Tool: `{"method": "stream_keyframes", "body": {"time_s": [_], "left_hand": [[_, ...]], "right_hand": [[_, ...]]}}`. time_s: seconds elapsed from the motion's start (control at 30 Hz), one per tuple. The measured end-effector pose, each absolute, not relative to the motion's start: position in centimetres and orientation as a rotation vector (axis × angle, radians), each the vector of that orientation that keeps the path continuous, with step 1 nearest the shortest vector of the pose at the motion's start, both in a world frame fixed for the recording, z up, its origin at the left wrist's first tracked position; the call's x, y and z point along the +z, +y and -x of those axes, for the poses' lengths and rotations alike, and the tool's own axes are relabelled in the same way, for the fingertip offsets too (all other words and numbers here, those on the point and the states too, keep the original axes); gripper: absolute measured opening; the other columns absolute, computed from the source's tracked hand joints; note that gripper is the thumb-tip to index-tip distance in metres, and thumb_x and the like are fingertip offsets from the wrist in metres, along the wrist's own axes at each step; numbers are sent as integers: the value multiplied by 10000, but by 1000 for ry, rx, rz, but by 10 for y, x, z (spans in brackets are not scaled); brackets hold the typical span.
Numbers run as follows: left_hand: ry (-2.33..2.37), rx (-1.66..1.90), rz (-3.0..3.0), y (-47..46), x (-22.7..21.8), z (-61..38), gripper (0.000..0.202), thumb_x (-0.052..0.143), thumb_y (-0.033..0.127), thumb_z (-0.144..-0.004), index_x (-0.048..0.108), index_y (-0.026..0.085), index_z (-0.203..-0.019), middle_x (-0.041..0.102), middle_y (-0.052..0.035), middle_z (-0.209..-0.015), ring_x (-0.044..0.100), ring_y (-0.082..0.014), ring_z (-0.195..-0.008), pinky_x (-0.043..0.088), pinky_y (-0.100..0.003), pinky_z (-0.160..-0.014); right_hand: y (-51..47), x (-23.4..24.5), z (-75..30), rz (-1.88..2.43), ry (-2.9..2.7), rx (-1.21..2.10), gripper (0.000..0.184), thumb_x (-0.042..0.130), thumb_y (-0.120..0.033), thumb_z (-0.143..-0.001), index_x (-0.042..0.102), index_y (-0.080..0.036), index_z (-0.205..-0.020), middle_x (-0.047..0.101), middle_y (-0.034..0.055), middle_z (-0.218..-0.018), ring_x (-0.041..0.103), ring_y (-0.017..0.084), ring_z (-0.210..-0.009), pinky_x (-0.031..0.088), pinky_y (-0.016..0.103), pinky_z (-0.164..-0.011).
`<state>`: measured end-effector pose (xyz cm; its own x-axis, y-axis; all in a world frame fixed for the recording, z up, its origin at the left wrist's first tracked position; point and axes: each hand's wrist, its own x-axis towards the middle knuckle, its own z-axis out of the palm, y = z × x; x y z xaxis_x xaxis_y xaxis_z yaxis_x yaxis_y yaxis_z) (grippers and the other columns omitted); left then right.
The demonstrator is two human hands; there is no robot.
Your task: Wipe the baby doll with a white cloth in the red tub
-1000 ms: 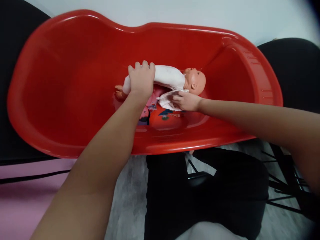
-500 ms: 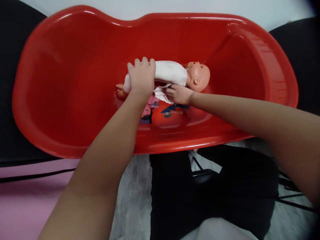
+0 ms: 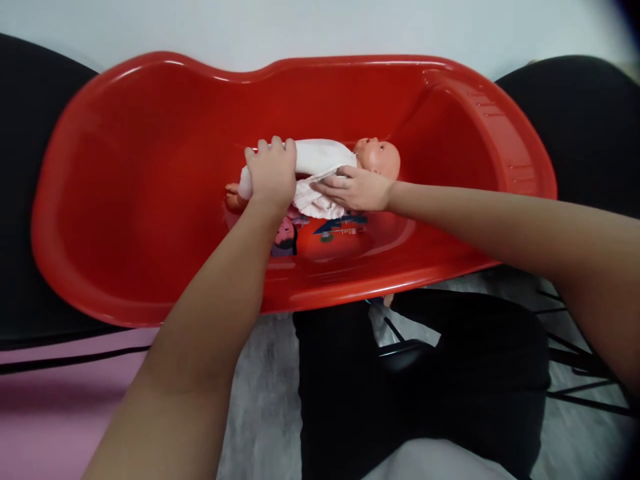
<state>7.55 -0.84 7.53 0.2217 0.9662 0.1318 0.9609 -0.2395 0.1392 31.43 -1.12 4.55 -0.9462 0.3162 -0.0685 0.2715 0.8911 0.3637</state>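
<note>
A baby doll in a white cloth body lies on its back inside a red baby bathtub, head to the right and feet to the left. My left hand is wrapped over the doll's lower body, fingers curled over its far side. Beside the doll's near side, my right hand holds a pale, wrinkled cloth against its torso. The cloth hangs down toward the tub floor, and its part under the right fingers is hidden. My right forearm crosses the tub's near rim.
Colourful printed pictures show on the tub floor below the cloth. The tub rests across black seats, one at the left and one at the right. A white wall rises behind. Below are my black-clothed legs and a grey floor.
My right hand and the cloth have shifted slightly along the doll's side, and more of the cloth is spread out. My left hand keeps its hold. The whole view has shifted a little.
</note>
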Motion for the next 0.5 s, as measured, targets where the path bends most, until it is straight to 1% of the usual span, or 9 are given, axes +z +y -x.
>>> {"method": "stream_keyframes", "body": {"time_s": [0.03,0.07,0.13,0.2,0.27,0.37,0.43,0.5], "left_hand": [[1928,262,-2452,-9,76,-76,603,157,364,-1137,557,144,-1530,614,-160,-1576,507,-324,-1384,367,-597,-1149],[1935,234,-2465,-10,77,-76,565,175,278,-1133,555,132,-1525,610,-167,-1573,513,-319,-1379,377,-592,-1148],[1939,218,-2468,-11,79,-77,517,236,200,-1121,563,118,-1513,617,-181,-1553,522,-332,-1383,391,-595,-1149],[1935,241,-2463,-11,80,-79,480,290,205,-1126,586,134,-1497,635,-182,-1528,534,-349,-1382,404,-607,-1150],[1921,256,-2482,-11,79,-79,463,304,209,-1132,612,162,-1474,654,-171,-1502,555,-351,-1371,425,-611,-1146],[1910,260,-2532,-10,73,-80,448,342,234,-1127,611,171,-1479,674,-193,-1455,578,-374,-1369,451,-615,-1136],[1899,283,-2552,-9,69,-79,460,412,321,-1122,567,181,-1531,675,-216,-1434,565,-408,-1391,450,-626,-1132],[1873,289,-2571,-9,66,-79,515,451,390,-1112,515,199,-1586,661,-228,-1443,543,-433,-1417,438,-636,-1138]], "right_hand": [[-5,42,-316,-463,2954,486,580,250,-152,-1120,600,-4,-1559,559,178,-1662,538,269,-1477,497,424,-1162],[0,38,-321,-474,2969,420,566,263,-153,-1109,650,-16,-1499,575,171,-1645,527,275,-1483,484,432,-1176],[7,32,-337,-522,2974,287,504,349,-146,-1082,708,-64,-1426,641,162,-1564,527,285,-1479,472,479,-1198],[10,28,-361,-592,2957,200,484,428,-135,-1064,702,-122,-1463,682,151,-1500,545,285,-1461,476,534,-1204],[9,25,-385,-656,2968,145,491,424,-127,-1073,704,-152,-1476,702,139,-1458,566,277,-1436,480,548,-1199],[7,20,-417,-755,3045,84,472,384,-145,-1106,752,-147,-1402,736,137,-1383,608,267,-1364,484,538,-1178],[4,20,-432,-781,3054,84,459,379,-161,-1120,769,-129,-1361,755,141,-1337,627,259,-1318,487,524,-1161],[-2,26,-441,-787,3012,142,415,423,-171,-1114,792,-118,-1294,769,141,-1304,641,251,-1282,500,492,-1132]]}}
